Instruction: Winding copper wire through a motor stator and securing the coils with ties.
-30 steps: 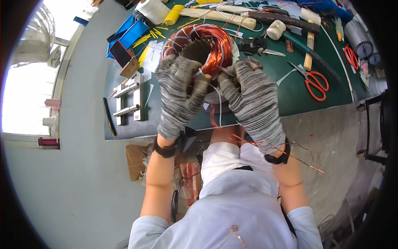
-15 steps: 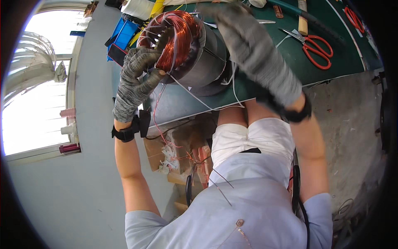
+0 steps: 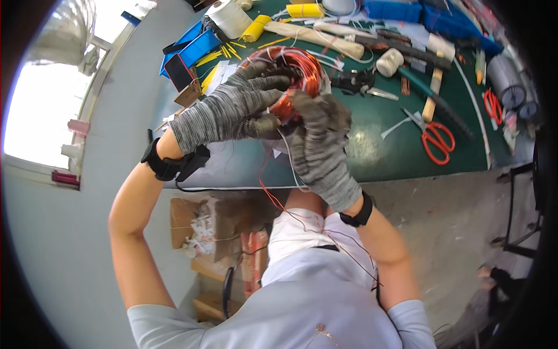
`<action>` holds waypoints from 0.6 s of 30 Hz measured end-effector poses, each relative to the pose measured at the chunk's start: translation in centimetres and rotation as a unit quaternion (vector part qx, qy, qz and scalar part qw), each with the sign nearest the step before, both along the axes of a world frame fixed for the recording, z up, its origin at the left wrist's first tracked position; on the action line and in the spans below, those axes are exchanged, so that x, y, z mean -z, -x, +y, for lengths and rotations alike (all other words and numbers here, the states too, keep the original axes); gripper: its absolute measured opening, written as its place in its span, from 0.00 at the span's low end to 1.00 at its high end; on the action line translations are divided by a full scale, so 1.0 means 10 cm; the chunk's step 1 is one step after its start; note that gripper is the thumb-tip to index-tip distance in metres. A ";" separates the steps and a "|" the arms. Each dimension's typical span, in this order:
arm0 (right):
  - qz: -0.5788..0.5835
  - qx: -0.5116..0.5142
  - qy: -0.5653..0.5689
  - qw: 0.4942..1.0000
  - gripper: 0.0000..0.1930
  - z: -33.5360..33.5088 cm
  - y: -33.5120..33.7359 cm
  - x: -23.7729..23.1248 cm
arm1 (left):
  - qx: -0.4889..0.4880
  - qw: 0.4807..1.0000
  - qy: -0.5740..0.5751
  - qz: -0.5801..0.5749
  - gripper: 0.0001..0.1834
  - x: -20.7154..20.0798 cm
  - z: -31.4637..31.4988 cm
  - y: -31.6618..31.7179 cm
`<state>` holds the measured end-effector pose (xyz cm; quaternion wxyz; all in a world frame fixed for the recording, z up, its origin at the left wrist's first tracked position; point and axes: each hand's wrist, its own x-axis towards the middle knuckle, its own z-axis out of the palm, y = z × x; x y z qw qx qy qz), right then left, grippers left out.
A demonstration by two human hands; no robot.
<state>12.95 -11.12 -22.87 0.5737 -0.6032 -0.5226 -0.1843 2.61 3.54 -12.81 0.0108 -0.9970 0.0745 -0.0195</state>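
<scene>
Resting on desk [image 3: 372, 145] at twelve o'clock: copper coil [image 3: 290, 72], likely heavy, stiff, its wires delicate. Gripping outer rim advised. Clamping it: left hand [image 3: 232, 110] fingers, right hand [image 3: 319, 145] fingers. Lying at three o'clock: red scissors [image 3: 433, 139].

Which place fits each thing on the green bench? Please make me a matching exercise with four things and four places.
Things:
1. copper coil
2. red-handled scissors
3. white twine roll
4. blue tray

Places:
a. at the top edge, left of the yellow rolls
b. under both gloved hands
c. at the bench's left end, beside the wall
d. alone on bare green mat, right of the hands

Pairs: 1-b, 2-d, 3-a, 4-c
</scene>
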 end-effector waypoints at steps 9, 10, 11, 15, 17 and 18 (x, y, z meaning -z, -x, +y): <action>-0.122 -0.236 -0.100 0.959 0.14 0.23 -0.51 -0.74 | -0.263 0.905 -0.117 -0.312 0.49 0.15 -0.46 0.19; -0.266 -0.219 -0.090 0.934 0.12 0.26 -0.50 -0.80 | -0.246 0.897 -0.089 -0.357 0.47 0.21 -0.43 0.20; 0.151 -0.369 0.107 0.911 0.10 0.10 -0.41 -0.81 | -0.264 0.900 -0.077 -0.340 0.46 0.26 -0.45 0.23; 0.168 -0.108 0.088 0.976 0.13 -0.25 -0.61 -0.15 | -0.202 0.956 -0.013 -0.212 0.21 0.19 -0.52 0.21; 0.075 -0.100 0.097 0.987 0.15 -0.32 -0.50 0.11 | -0.178 0.952 0.081 -0.233 0.18 0.29 -0.50 0.15; 0.085 -0.119 0.072 0.987 0.16 -0.28 -0.38 0.17 | -0.158 0.952 0.084 -0.247 0.16 0.32 -0.48 0.14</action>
